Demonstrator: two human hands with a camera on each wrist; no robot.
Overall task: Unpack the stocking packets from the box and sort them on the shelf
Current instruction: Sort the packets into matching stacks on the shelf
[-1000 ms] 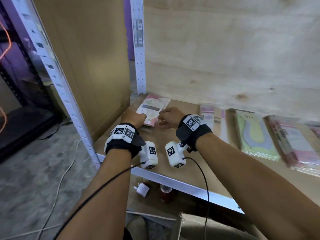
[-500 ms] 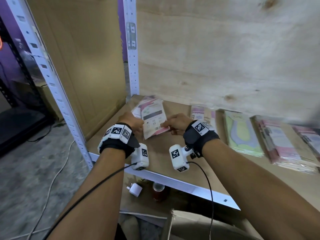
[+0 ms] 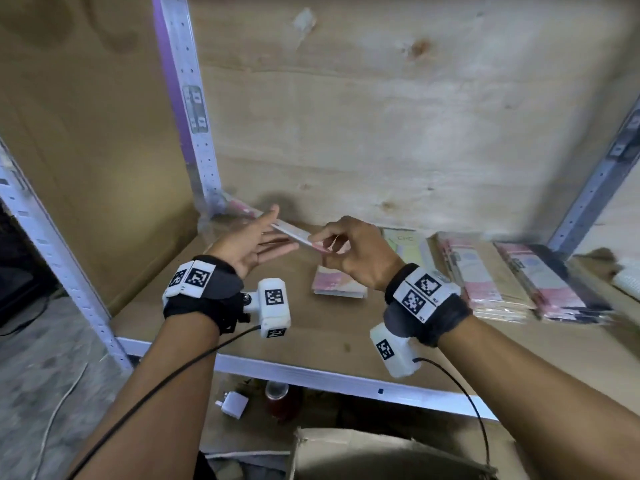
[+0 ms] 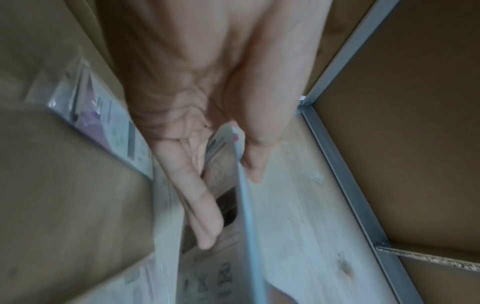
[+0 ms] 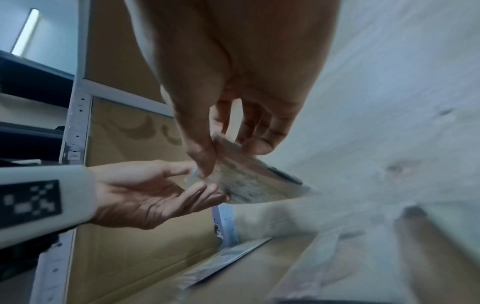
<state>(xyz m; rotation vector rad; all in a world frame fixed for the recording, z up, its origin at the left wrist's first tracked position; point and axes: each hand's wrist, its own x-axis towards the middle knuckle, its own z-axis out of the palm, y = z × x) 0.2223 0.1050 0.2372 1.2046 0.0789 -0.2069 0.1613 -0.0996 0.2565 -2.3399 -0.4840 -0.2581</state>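
Your wooden shelf (image 3: 332,327) carries rows of stocking packets (image 3: 485,278) along its right side and a small stack (image 3: 337,285) below your hands. Your right hand (image 3: 360,251) pinches one packet (image 3: 294,233) edge-on above the shelf; your left hand (image 3: 249,242) lies flat-fingered against its far end, grip apart

Head camera looks down at the shelf (image 3: 346,327); both close wrist cameras face along the fingers, sharing the held packet (image 3: 294,233).
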